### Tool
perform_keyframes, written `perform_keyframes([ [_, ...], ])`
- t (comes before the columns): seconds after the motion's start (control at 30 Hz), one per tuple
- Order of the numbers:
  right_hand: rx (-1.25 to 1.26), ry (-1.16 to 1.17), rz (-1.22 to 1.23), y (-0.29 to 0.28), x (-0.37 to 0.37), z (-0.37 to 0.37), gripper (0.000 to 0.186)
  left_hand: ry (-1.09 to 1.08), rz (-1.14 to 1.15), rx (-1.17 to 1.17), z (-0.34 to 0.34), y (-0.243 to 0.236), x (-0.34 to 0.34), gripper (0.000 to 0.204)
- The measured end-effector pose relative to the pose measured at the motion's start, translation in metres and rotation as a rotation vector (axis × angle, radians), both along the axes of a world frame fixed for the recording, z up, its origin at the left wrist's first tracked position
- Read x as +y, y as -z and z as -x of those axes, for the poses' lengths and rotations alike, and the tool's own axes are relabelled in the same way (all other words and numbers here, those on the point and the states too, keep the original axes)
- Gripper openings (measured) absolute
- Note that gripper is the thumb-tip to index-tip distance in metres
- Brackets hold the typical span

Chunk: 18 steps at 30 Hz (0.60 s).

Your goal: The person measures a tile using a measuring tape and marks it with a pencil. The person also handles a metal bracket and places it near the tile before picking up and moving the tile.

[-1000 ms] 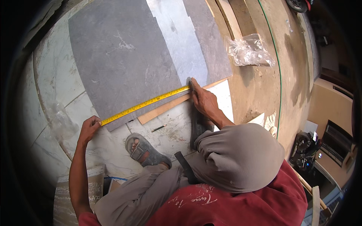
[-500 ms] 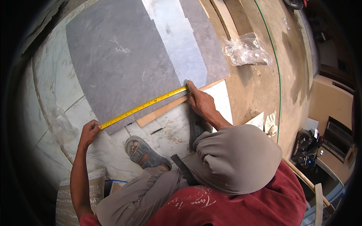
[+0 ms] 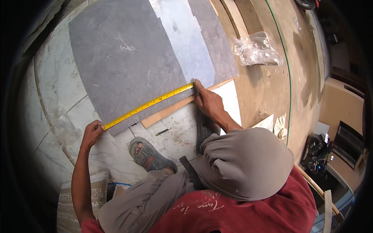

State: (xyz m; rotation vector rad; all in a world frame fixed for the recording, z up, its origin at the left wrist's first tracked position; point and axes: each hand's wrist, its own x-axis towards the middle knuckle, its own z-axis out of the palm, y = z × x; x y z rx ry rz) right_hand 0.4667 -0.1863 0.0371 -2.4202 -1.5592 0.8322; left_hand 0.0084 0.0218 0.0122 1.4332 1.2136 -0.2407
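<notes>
Bright, soft light mid-frame; glints on crumpled plastic wrap (image 3: 257, 49). Right side dim. Fisheye bows edges of grey panel (image 3: 120, 66); rim falls to black.

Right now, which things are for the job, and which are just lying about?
In use:
- yellow tape measure, stretched between left hand and right hand
- grey panel, under the tape

Lying about, it seems:
- pencil, untouched
- crumpled clear plastic
</notes>
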Motion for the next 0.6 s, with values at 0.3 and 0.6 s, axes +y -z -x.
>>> perform_keyframes([
  [0.3, -0.01, -0.017, -0.005, 0.001, -0.004, 0.002, 0.06, -0.027, -0.005, 0.004, 0.004, 0.008, -0.003, 0.014],
  [0.6, 0.009, -0.011, -0.051, 0.003, -0.003, 0.002, 0.06, -0.033, 0.01, -0.043, 0.007, 0.009, -0.005, 0.013],
])
